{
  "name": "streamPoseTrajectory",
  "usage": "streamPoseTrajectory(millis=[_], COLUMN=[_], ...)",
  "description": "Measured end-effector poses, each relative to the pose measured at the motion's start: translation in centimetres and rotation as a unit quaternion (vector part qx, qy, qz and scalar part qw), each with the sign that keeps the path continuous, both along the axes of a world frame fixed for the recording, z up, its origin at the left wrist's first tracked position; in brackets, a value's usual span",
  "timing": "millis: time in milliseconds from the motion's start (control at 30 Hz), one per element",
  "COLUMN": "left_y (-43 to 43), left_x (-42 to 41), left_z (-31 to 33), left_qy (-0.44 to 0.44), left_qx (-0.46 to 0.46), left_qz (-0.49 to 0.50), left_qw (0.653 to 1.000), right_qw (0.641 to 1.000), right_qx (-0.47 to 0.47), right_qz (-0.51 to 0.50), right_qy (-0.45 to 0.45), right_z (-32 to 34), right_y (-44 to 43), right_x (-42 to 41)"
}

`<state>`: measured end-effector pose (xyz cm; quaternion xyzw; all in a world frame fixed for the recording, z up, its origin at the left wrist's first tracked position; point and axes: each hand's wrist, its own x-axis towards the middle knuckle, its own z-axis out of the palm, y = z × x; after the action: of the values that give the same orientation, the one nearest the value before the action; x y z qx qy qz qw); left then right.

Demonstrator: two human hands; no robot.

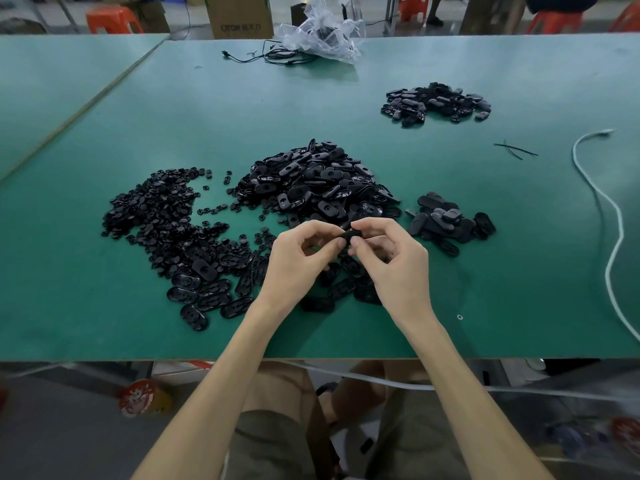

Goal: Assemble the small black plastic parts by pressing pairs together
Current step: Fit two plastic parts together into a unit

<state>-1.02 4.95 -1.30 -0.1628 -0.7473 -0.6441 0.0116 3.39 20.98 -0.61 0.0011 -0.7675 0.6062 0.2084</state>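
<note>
A small black plastic part (350, 233) is pinched between the fingertips of my left hand (299, 261) and my right hand (388, 258), held just above the green table (485, 289). Behind my hands lies a big heap of black oval shells (318, 181). A spread of small round black pieces (156, 209) covers the table to the left. Oval parts with slots (207, 292) lie in front of that spread. More oval parts (341, 291) sit under my hands, partly hidden.
A small pile of black ovals (446, 223) lies to the right of my hands, and another pile (436, 102) sits further back right. A white cable (613, 237) runs down the right side. A clear plastic bag (322, 32) and black cables lie at the far edge.
</note>
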Motion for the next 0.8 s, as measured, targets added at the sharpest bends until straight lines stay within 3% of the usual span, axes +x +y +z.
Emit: streamPoseTrajectory(millis=[800], left_y=[-0.03], left_x=[0.18], left_z=[0.36], left_qy=[-0.029], left_qx=[0.012], left_qz=[-0.027], left_qw=[0.999], right_qw=[1.000], right_qx=[-0.028], right_qz=[0.012], right_qy=[-0.006], right_z=[-0.08], right_y=[0.07], right_x=[0.23])
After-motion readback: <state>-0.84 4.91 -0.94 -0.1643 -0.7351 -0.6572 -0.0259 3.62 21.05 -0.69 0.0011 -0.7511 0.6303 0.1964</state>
